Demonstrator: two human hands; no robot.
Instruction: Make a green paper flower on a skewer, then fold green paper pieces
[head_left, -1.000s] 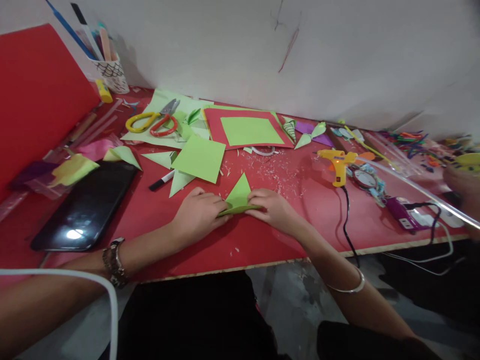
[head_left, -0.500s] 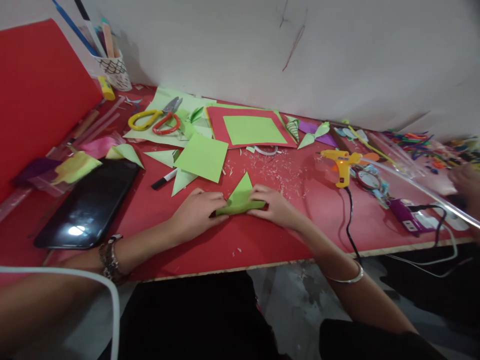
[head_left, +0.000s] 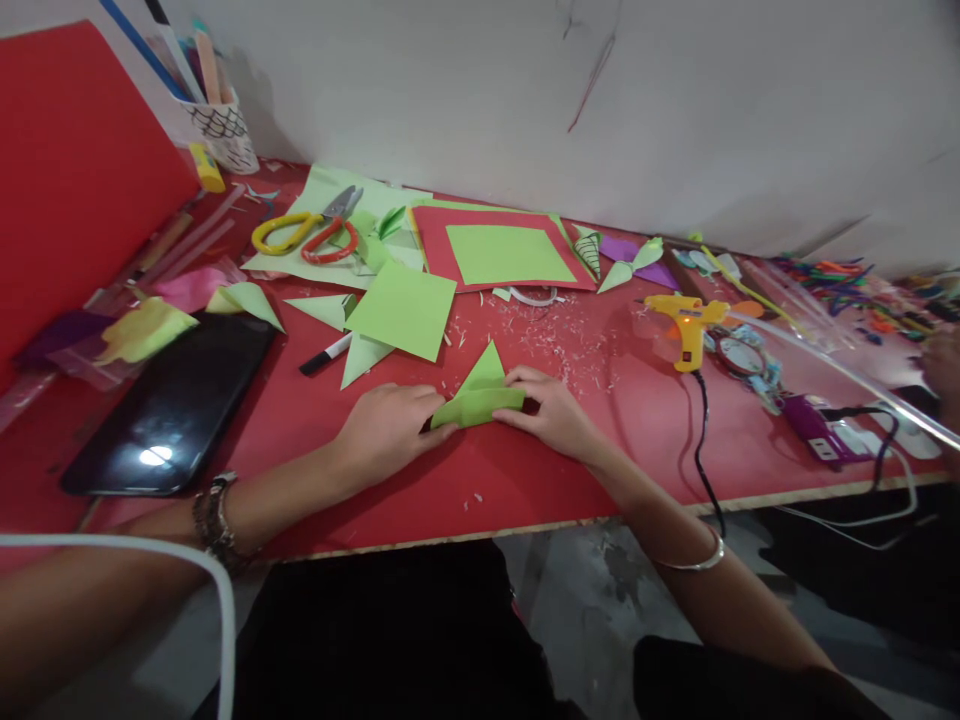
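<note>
A folded green paper (head_left: 484,385) lies near the front of the red table, its pointed tip upward and a rolled or folded band along its lower edge. My left hand (head_left: 390,430) grips the left end of that band between thumb and fingers. The right end is pinched by my right hand (head_left: 551,415). Just behind them is a square green sheet (head_left: 405,308), resting over pale green paper pieces. A black-and-white marker (head_left: 325,355) lies left of the square sheet.
A black phone-like slab (head_left: 176,410) lies at left. Scissors (head_left: 304,236) rest on pale paper behind. At right are a yellow glue gun (head_left: 686,325) with its cord and a purple box (head_left: 817,430). Part of another person's hand shows at the far right edge.
The band of the folded green paper has turned to show more of its flat face, and its right end sits slightly further left. Both hands still hold it.
</note>
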